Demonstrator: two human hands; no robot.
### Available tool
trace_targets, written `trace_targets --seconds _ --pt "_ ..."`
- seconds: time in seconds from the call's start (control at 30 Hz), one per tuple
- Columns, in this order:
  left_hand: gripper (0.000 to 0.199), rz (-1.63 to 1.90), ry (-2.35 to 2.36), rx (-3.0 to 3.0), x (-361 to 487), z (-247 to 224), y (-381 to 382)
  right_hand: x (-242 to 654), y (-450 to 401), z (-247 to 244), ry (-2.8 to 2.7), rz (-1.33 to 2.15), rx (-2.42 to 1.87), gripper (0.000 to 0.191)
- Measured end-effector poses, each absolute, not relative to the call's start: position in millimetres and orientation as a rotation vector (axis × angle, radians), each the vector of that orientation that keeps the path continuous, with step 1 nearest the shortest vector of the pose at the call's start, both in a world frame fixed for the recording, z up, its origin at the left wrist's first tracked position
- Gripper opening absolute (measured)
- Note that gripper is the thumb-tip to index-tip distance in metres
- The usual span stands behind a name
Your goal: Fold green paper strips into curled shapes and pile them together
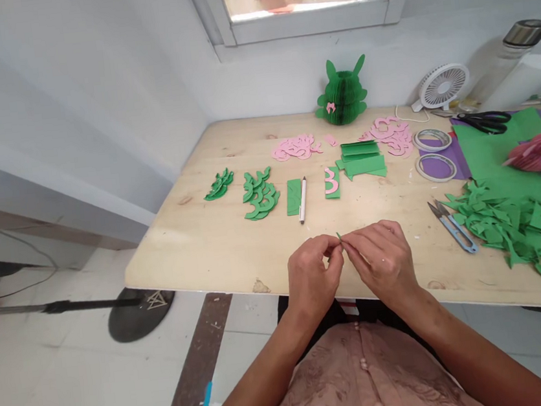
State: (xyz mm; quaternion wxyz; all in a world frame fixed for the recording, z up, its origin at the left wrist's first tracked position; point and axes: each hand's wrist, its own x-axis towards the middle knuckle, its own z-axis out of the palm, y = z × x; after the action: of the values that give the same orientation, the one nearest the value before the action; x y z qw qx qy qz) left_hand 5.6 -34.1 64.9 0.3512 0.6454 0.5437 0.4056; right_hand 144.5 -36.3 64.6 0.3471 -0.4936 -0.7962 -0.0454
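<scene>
My left hand (313,270) and my right hand (381,257) meet over the table's near edge, thumbs and forefingers pinched on a small green paper piece (339,236). Only its tip shows; the fingers hide the rest. Beyond them lie a white pen (302,200) beside a green paper rectangle (293,197), and a green card with a pink curved cutout (331,182) on it. Green curved cutouts (260,194) are heaped to the left, with green leaf-like cutouts (219,184) farther left. Folded green strips (362,158) lie behind the card.
Pink cutouts (296,147) lie farther back. A green honeycomb paper figure (342,94) stands against the wall. To the right are thread snips (454,228), green scraps (510,221), tape rolls (436,167), black scissors (483,122) and a small white fan (443,87).
</scene>
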Motion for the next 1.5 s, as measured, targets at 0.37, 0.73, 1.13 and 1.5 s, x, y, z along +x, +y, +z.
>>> trace_targets --seconds 0.37,0.73,1.13,1.5 --pt "0.014 0.996 1.439 1.711 6 66 -31 143 -34 60 -2.03 -0.061 -1.293 0.013" --pt "0.011 1.002 1.297 1.221 4 67 -25 147 -32 56 -1.878 0.143 -1.392 0.012" --pt "0.015 1.012 1.257 1.052 6 66 -26 152 -40 57 -1.961 0.025 -1.335 0.011" --pt "0.013 1.015 1.336 1.303 5 67 -31 140 -37 64 -1.985 -0.043 -1.297 0.006"
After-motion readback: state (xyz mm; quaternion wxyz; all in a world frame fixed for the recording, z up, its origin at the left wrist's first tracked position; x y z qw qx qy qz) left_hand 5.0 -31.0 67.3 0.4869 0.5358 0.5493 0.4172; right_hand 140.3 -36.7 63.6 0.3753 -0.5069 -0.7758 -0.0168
